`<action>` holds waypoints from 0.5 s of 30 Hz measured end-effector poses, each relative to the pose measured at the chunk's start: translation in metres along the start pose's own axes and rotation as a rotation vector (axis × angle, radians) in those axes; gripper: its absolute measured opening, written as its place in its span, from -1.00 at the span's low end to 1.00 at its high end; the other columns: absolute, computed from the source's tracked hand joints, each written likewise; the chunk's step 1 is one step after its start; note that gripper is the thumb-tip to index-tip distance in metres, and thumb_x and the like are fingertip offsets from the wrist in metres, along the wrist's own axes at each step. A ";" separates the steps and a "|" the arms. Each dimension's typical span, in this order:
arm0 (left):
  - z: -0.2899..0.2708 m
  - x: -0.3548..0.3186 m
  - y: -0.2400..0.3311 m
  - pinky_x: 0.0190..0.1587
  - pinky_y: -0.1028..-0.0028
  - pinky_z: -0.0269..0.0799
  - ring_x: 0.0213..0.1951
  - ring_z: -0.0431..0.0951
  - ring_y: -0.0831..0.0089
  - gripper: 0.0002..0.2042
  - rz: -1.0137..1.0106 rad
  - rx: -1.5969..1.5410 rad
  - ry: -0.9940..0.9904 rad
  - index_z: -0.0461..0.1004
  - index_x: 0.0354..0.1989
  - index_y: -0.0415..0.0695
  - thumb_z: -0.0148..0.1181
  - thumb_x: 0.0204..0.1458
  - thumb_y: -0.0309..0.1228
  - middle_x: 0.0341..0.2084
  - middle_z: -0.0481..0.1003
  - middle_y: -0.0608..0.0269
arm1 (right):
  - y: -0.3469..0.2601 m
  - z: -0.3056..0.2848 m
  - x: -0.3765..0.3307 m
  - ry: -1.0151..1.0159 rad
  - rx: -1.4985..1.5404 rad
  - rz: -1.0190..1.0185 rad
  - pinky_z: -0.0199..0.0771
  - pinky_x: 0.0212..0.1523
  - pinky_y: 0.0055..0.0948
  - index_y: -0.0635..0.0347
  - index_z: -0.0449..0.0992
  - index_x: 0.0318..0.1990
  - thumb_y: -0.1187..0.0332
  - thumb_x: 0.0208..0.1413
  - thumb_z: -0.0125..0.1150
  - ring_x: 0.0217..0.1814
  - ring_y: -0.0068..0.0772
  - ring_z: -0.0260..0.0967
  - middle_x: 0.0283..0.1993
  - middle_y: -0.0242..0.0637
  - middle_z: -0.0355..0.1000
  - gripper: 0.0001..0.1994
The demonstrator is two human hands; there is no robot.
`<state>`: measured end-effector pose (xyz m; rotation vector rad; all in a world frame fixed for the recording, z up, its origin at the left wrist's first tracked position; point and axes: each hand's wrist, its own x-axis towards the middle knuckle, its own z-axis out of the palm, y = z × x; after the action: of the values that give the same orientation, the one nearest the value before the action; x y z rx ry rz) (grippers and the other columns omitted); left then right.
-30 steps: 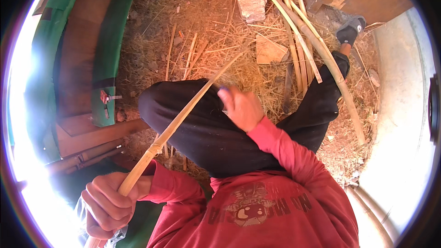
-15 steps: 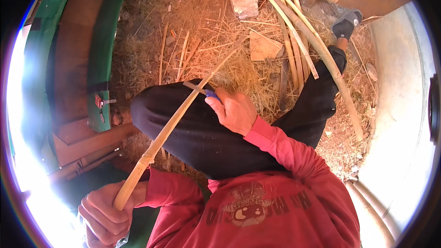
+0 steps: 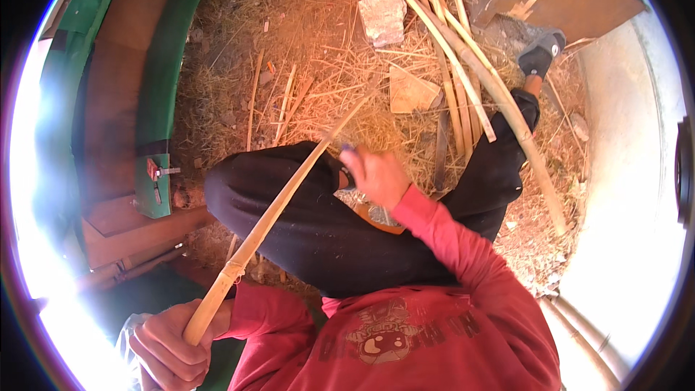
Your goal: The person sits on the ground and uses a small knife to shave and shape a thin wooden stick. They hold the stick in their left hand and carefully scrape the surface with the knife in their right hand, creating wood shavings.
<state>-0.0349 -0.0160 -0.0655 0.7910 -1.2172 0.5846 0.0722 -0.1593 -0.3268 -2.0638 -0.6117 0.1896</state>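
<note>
Above the bent left leg [image 3: 304,242] slants one bamboo strip [image 3: 268,221], pale tan, with a knobbly node and a slimmer far end. Of two hands, the left hand [image 3: 170,344] makes a fist around the strip's thicker part, lower left; the right hand [image 3: 380,175], angled inward, grips one blue thing [image 3: 346,148], too blurred to identify.

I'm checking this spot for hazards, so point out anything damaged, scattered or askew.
The brown board at the upper right has a pale, splintered-looking patch, as if torn. A long bamboo pole crosses the trouser leg, and straw litters the ground. The bamboo stick in the left hand looks slightly frayed at its joint.
</note>
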 end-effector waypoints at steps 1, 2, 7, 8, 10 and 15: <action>0.001 0.002 -0.001 -0.83 0.73 -0.20 -0.91 0.05 0.77 -0.69 -0.004 -0.004 0.008 0.31 -0.71 -0.12 0.15 0.06 -0.37 -0.93 0.17 0.51 | -0.004 0.003 -0.004 0.036 0.021 0.010 0.31 -0.64 -0.08 0.26 0.44 -0.43 0.04 0.27 -0.11 -0.65 0.11 0.36 -0.72 0.09 0.30 -0.56; -0.001 0.003 -0.003 -0.84 0.73 -0.19 -0.91 0.05 0.77 -0.69 -0.004 -0.021 0.013 0.31 -0.71 -0.12 0.15 0.06 -0.37 -0.93 0.17 0.50 | -0.001 0.008 -0.007 0.083 0.035 0.023 0.30 -0.63 -0.07 0.25 0.43 -0.43 0.05 0.26 -0.09 -0.64 0.12 0.36 -0.72 0.10 0.30 -0.57; -0.009 -0.001 0.007 -0.85 0.75 -0.16 -0.93 0.05 0.77 -0.67 0.050 0.038 0.029 0.29 -0.71 -0.11 0.16 0.08 -0.36 -0.94 0.18 0.49 | 0.007 0.006 0.010 0.112 -0.069 0.016 0.34 -0.61 -0.01 0.22 0.45 -0.44 0.01 0.23 -0.07 -0.65 0.14 0.36 -0.72 0.05 0.33 -0.56; -0.009 -0.001 0.007 -0.85 0.75 -0.16 -0.93 0.04 0.77 -0.66 0.065 0.054 0.018 0.28 -0.71 -0.10 0.16 0.09 -0.36 -0.95 0.18 0.49 | -0.005 0.002 0.008 0.089 -0.081 -0.010 0.34 -0.61 -0.01 0.22 0.46 -0.43 0.01 0.23 -0.08 -0.65 0.14 0.36 -0.72 0.06 0.33 -0.56; -0.007 0.001 0.003 -0.84 0.76 -0.15 -0.93 0.03 0.77 -0.66 0.070 0.047 0.023 0.27 -0.71 -0.09 0.16 0.10 -0.35 -0.95 0.17 0.50 | -0.009 0.003 0.002 0.118 -0.090 -0.019 0.32 -0.62 -0.01 0.22 0.46 -0.41 0.00 0.24 -0.09 -0.65 0.14 0.36 -0.72 0.06 0.33 -0.56; -0.003 0.001 0.009 -0.84 0.77 -0.12 -0.94 0.02 0.77 -0.64 0.023 0.110 0.030 0.24 -0.71 -0.07 0.16 0.11 -0.33 -0.96 0.18 0.50 | 0.023 0.009 0.009 0.121 -0.181 0.063 0.32 -0.62 -0.01 0.20 0.44 -0.43 -0.02 0.23 -0.09 -0.66 0.14 0.36 -0.72 0.05 0.32 -0.55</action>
<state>-0.0398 -0.0077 -0.0630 0.8586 -1.1760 0.6850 0.0849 -0.1581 -0.3503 -2.2525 -0.5051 0.0465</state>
